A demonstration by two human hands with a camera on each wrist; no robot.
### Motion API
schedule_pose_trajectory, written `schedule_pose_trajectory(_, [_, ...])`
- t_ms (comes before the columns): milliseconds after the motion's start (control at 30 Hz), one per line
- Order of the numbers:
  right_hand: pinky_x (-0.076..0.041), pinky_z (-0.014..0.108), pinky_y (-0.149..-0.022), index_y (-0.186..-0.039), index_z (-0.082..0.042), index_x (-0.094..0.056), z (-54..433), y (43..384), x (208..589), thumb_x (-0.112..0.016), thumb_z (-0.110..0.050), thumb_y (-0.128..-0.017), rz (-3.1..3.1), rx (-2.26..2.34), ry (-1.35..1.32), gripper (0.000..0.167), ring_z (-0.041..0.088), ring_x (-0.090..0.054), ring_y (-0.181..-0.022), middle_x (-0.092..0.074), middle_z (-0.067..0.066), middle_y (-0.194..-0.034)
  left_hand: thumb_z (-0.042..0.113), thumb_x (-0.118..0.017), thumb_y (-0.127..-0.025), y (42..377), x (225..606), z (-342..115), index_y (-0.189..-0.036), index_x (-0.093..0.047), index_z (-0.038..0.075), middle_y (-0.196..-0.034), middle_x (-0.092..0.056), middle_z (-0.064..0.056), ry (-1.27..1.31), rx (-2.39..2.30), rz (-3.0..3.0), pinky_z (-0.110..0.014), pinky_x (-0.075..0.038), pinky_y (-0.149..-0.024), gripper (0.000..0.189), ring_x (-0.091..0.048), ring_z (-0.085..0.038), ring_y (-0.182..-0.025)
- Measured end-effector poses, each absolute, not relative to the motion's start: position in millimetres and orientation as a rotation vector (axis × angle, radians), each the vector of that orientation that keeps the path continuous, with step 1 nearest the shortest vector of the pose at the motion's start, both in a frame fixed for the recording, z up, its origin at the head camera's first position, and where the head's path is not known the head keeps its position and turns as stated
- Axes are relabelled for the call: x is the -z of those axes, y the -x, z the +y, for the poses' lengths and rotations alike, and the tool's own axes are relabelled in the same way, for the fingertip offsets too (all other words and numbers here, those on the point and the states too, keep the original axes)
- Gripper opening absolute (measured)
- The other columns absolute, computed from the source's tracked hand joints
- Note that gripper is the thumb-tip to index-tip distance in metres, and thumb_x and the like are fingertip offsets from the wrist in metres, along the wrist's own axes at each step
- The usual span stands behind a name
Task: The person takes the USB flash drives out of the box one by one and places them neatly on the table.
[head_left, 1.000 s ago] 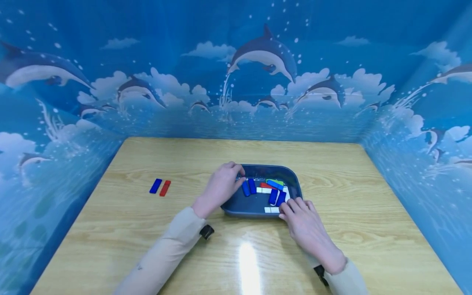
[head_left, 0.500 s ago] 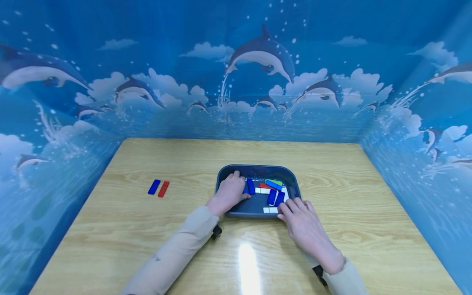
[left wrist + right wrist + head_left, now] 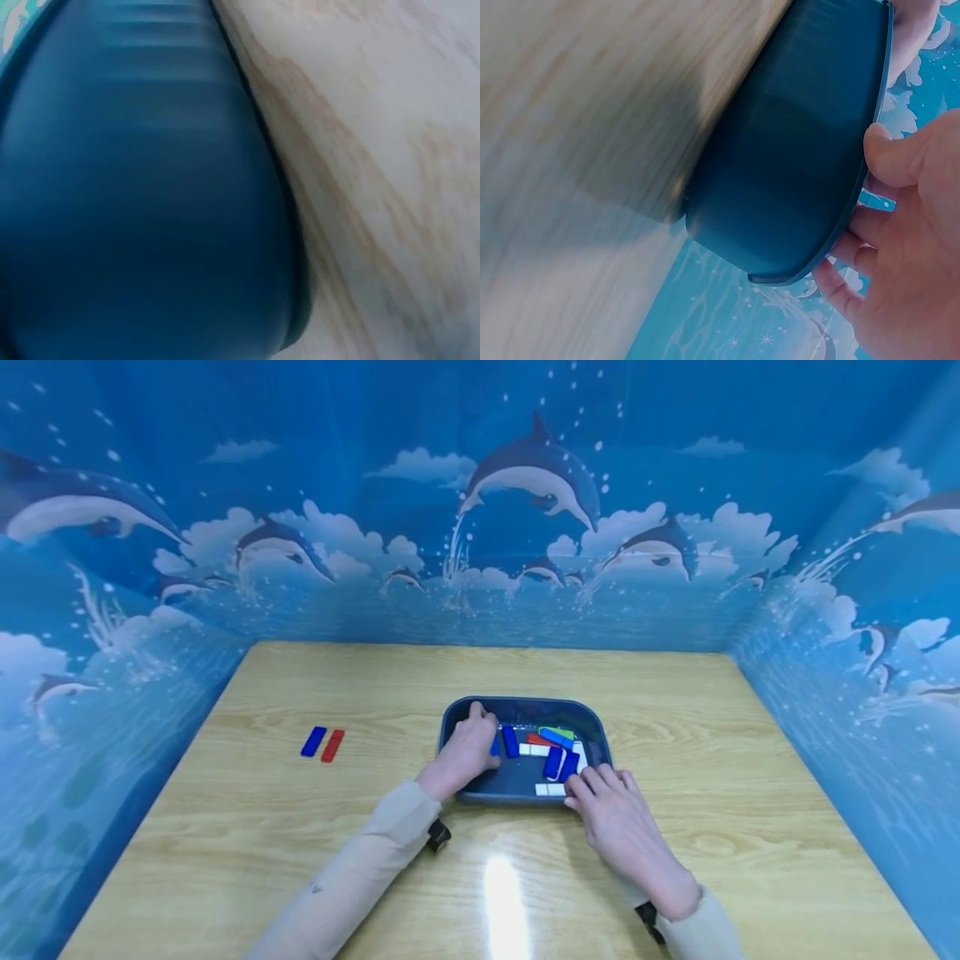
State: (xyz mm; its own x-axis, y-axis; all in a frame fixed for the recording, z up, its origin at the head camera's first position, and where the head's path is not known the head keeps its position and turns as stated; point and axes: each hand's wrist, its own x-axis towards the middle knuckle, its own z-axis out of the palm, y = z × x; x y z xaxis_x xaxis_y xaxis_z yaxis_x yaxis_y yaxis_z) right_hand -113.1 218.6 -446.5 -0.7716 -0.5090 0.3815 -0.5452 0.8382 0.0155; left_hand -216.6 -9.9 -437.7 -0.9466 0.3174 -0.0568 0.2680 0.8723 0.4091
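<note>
A dark blue-grey plastic tray (image 3: 529, 699) sits on the table, holding several flat oblong blocks. My left hand (image 3: 463, 756) reaches over its left part, fingers pointing down inside. A blue block (image 3: 495, 746) shows partly beside the thumb; I cannot tell whether the fingers pinch it. Another dark blue block (image 3: 510, 741) lies just to the right. My right hand (image 3: 618, 814) grips the tray's near right rim; in the right wrist view its thumb is on the rim, with fingers behind the wall. The left wrist view shows the tray's outer side (image 3: 150, 187), not the hand.
In the tray's right half lie two dark blue blocks (image 3: 553, 762), white blocks (image 3: 551, 789), a red block (image 3: 538, 739), a light blue block (image 3: 557, 738) and a green block (image 3: 562, 732). A blue block (image 3: 313, 742) and a red block (image 3: 332, 746) lie on the table (image 3: 360, 843) at left.
My left hand has moved right and down from the tray's left rim, now covering most of the leftmost blue block inside. The right hand stays at the rim.
</note>
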Motion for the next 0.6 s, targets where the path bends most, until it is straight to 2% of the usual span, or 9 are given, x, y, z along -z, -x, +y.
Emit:
schedule_pose_trajectory(67, [-0.043, 0.041, -0.079, -0.100, -0.010, -0.064, 218.3, 113.0, 446.5, -0.069, -0.022, -0.095, -2.643, -0.134, -0.790, 0.013, 0.023, -0.048, -0.084, -0.056, 0.001, -0.087, 0.013, -0.082, -0.086, 215.4, 433.4, -12.3, -0.137, -0.058, -0.001, -0.133, -0.051, -0.019, -0.461, -0.663, 2.925, -0.031, -0.059, -0.077, 0.058, -0.066, -0.027, -0.095])
schedule_pose_trajectory(133, [-0.043, 0.041, -0.080, -0.100, -0.010, -0.064, 218.2, 112.8, 446.3, -0.069, -0.021, -0.095, -2.648, -0.133, -0.788, 0.013, 0.024, -0.048, -0.084, -0.056, 0.002, -0.088, 0.012, -0.083, -0.085, 213.8, 427.3, -15.6, -0.137, -0.060, 0.003, -0.131, -0.053, -0.017, -0.486, -0.721, 2.946, -0.034, -0.059, -0.080, 0.057, -0.066, -0.025, -0.094])
schedule_pose_trajectory(267, [-0.044, 0.042, -0.081, -0.100, -0.010, -0.063, 218.7, 112.4, 446.8, -0.069, -0.021, -0.095, -2.645, -0.132, -0.787, 0.013, 0.024, -0.049, -0.085, -0.055, 0.002, -0.087, 0.013, -0.085, -0.083, 209.7, 413.3, -27.1, -0.137, -0.061, 0.006, -0.127, -0.057, -0.013, -0.570, -0.825, 3.018, -0.029, -0.057, -0.072, 0.059, -0.064, -0.019, -0.084])
schedule_pose_trajectory(400, [-0.044, 0.043, -0.080, -0.098, -0.010, -0.063, 219.0, 112.6, 447.5, -0.068, -0.021, -0.095, -2.626, -0.133, -0.792, 0.013, 0.024, -0.049, -0.084, -0.055, 0.001, -0.086, 0.014, -0.086, -0.082, 204.6, 402.0, -44.2, -0.138, -0.060, 0.006, -0.125, -0.060, -0.012, -0.555, -0.990, 3.048, -0.024, -0.056, -0.071, 0.062, -0.064, -0.016, -0.087])
schedule_pose_trajectory(600, [-0.044, 0.042, -0.080, -0.099, -0.010, -0.063, 218.5, 112.4, 447.3, -0.066, -0.022, -0.096, -2.634, -0.126, -0.792, 0.012, 0.024, -0.049, -0.084, -0.055, 0.001, -0.086, 0.006, -0.083, -0.082, 198.5, 392.7, -80.6, -0.137, -0.058, 0.002, -0.124, -0.059, -0.015, -0.519, -1.263, 3.046, -0.030, -0.060, -0.078, 0.061, -0.069, -0.025, -0.092])
